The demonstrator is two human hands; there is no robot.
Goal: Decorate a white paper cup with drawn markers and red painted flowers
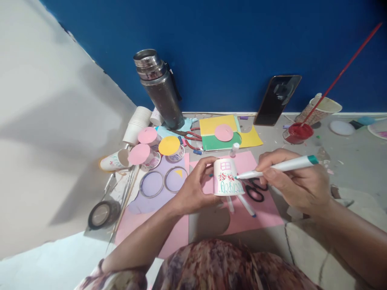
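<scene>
My left hand (196,187) is closed around a small white paper cup (225,166), held upside down with its wide rim downward. On the cup's side are a pink window, red flowers with green dots and green strokes along the rim. Between the fingers of my right hand (294,181) is a white marker (281,166) with a green end. Its tip touches or nearly touches the cup beside the flowers. Under the cup lie pink paper (263,219), another marker (247,206) with a blue end, and black-handled scissors (255,192), partly hidden.
Behind stand a steel flask (160,90), a phone (276,100) against the blue wall and a red paint pot (298,133) with a brush. Stacked paper cups (137,125), decorated cups with paper discs (169,146), tape rings (151,184) and black tape (102,215) lie left.
</scene>
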